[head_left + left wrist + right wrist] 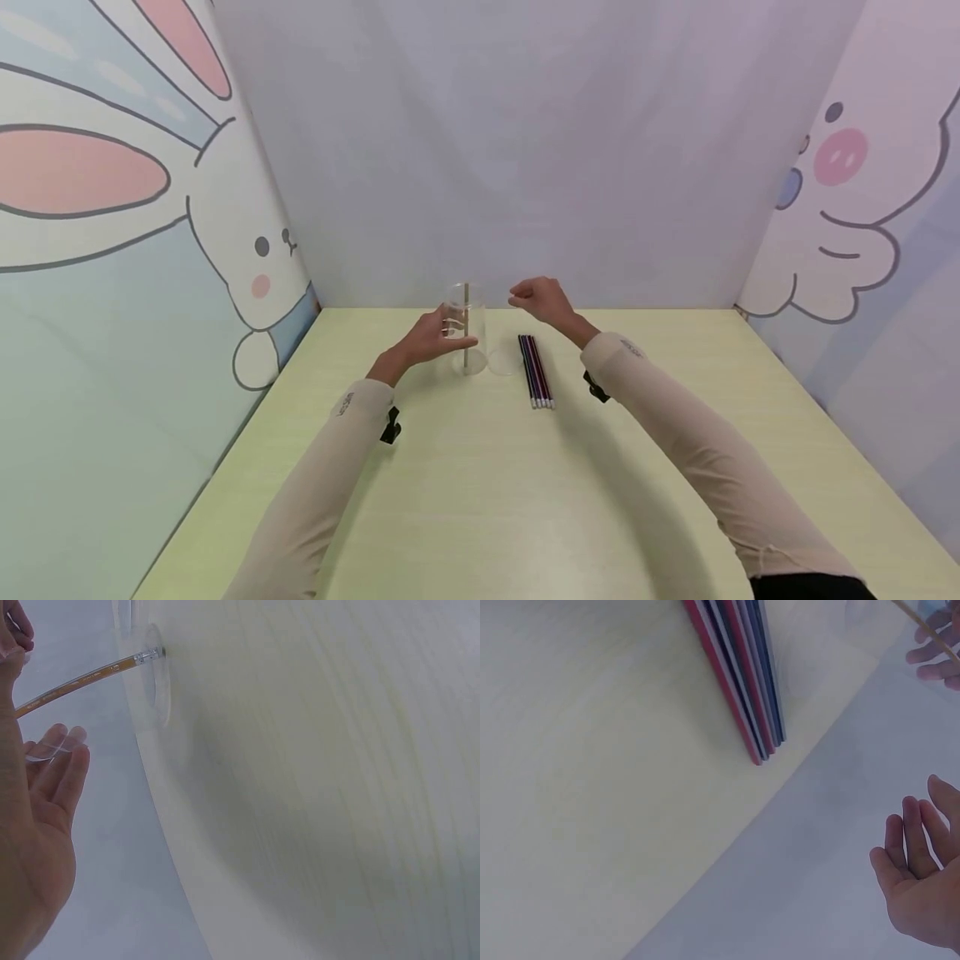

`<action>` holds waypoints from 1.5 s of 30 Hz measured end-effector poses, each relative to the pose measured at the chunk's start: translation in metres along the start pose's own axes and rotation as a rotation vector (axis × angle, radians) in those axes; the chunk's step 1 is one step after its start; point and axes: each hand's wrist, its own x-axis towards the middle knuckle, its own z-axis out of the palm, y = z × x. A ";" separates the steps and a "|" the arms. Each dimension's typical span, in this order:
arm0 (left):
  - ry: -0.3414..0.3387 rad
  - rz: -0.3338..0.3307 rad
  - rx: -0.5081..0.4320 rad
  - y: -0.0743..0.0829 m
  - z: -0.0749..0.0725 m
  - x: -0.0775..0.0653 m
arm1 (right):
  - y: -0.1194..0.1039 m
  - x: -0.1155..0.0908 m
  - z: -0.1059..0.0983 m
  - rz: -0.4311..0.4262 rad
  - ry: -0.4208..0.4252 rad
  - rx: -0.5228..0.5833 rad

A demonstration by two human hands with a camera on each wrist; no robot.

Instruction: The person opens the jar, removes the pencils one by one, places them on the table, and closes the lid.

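Observation:
My left hand grips a clear plastic cylinder from the left, thumb across its front and fingers behind. The cylinder stands upright. Inside it is one gold-brown pencil, its eraser end at the bottom, as the left wrist view shows of the same pencil. My right hand is raised to the right of the cylinder, fingers loosely bent and holding nothing. Below it lies a row of several dark and red pencils, side by side, with their white eraser ends toward me.
A clear round disc lies flat between the cylinder and the pencil row. The pale wooden table meets a light grey curtain at the back. Walls with cartoon animals stand on both sides.

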 end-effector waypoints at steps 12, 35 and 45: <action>0.003 0.004 -0.002 0.005 -0.002 0.001 | -0.043 0.014 -0.020 -0.119 0.021 0.006; -0.014 0.004 -0.002 0.005 0.003 0.005 | -0.074 0.024 -0.017 -0.154 -0.035 0.009; -0.012 -0.011 0.015 0.009 0.000 0.005 | -0.072 0.026 -0.012 -0.139 -0.039 0.013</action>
